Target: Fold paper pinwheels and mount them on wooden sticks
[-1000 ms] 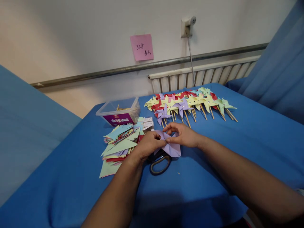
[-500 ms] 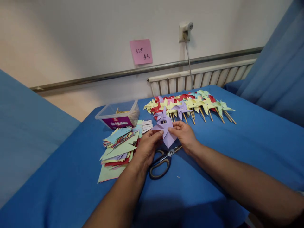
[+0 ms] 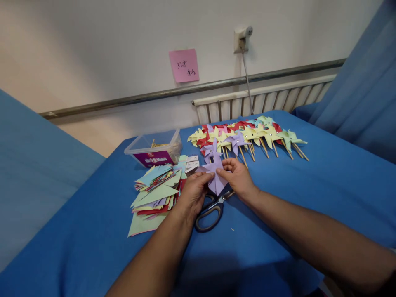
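The left hand (image 3: 195,192) and right hand (image 3: 239,177) pinch a purple paper pinwheel (image 3: 217,185). Beneath it, scissors (image 3: 221,200) lie on the blue surface (image 3: 272,243).

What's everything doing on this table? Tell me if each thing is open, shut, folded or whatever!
Left hand: pinching purple paper
Right hand: pinching it too
Purple paper: folded, with pointed tips
Scissors: lying down; blades partly hidden, so can't tell if shut
Plastic box: open on top, sticks inside
Paper pile: loose, uneven
Pinwheels: lying in a bunch
Plug: plugged in
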Demonstrator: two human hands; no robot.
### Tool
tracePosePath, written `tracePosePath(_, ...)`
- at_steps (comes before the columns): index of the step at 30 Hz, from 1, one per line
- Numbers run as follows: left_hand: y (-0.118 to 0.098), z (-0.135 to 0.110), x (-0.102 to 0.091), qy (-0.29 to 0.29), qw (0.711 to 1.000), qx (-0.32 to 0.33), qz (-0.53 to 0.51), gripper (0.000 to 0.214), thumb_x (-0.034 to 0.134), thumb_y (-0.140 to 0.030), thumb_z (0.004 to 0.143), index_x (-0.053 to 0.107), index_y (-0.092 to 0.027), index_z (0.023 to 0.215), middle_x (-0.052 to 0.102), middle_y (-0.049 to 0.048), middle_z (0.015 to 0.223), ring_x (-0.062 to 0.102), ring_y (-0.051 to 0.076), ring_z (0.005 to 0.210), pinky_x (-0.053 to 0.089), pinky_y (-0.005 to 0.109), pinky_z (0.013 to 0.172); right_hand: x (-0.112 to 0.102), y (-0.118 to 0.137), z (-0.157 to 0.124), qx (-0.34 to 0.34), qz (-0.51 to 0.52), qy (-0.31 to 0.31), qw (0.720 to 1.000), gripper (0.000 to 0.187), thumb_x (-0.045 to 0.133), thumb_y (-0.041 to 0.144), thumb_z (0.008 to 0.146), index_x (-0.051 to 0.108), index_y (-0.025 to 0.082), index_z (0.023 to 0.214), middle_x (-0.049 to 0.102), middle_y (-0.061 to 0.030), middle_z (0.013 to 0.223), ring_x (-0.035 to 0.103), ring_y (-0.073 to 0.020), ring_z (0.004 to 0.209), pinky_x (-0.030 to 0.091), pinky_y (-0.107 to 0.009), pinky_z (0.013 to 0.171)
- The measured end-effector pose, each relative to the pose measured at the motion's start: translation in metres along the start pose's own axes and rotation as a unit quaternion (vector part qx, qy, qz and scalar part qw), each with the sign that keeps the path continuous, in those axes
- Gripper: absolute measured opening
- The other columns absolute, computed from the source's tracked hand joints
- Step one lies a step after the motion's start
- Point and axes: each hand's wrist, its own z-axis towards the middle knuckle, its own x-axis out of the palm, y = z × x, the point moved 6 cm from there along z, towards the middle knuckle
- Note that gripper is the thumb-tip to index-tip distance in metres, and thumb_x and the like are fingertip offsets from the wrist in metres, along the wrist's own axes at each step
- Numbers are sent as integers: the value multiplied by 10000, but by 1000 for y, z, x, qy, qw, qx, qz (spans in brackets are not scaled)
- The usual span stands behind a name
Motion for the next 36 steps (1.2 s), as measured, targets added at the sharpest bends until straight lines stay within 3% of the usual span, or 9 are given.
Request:
tracePosePath(11,-1,0,-1,-6,999,10,35,201,786,-190,541,656,-108,669,647,35,592,579,130,490,461,243,502,3,3,-2,-6,-4,24,1000,320,726,324,624,548,195,857,648,6,735,617,-146,639,504,-292,630)
tracePosePath(13,-4,-1,-1,-9,999,16,35,194,779,-191,552,662,-108,683,658,41,600,587,136,496,469,247,505,3,5,-2,-28,-15,23,999,315,714,333,642,547,196,870,655,-9,765,628,-160,686,511,-309,663)
tracePosePath(16,-10,-1,-3,-11,999,30,0,195,774,-165,565,679,-108,726,688,49,651,616,146,550,511,258,569,-3,16,-4,-113,-75,-8,991,263,665,306,707,561,202,925,675,-51,914,638,-198,870,504,-360,792)
tracePosePath(19,-18,0,-7,-23,998,46,-48,204,758,-114,577,691,-113,770,708,43,705,631,146,597,534,258,620,-5,35,-11,-225,-171,-2,959,253,600,191,751,579,222,1000,648,-70,1096,590,-223,1065,452,-411,926)
tracePosePath(22,-22,2,-11,-30,996,44,-77,245,738,-84,591,700,-118,831,722,37,770,638,145,635,538,254,633,3,51,-24,-323,-253,46,911,306,576,103,736,600,248,1005,580,-65,1224,522,-235,1183,400,-438,1005)
tracePosePath(27,-24,2,-11,-19,995,42,-93,261,724,-78,605,702,-128,860,723,30,807,642,146,684,530,241,625,15,56,-35,-376,-322,108,862,263,662,158,735,624,275,967,507,-51,1316,447,-262,1263,348,-484,1051)
tracePosePath(32,-21,3,-9,-1,995,47,-85,229,756,-91,579,703,-121,799,723,38,806,630,136,666,513,226,592,13,55,-32,-380,-314,91,865,71,682,236,789,658,269,847,554,-40,1255,469,-241,1232,352,-462,1048)
tracePosePath(36,-18,3,-7,2,996,53,-76,232,780,-95,552,713,-111,774,716,41,755,628,133,660,506,222,614,11,53,-29,-371,-288,80,879,21,678,259,807,663,254,794,590,-41,1197,503,-230,1188,371,-447,1029)
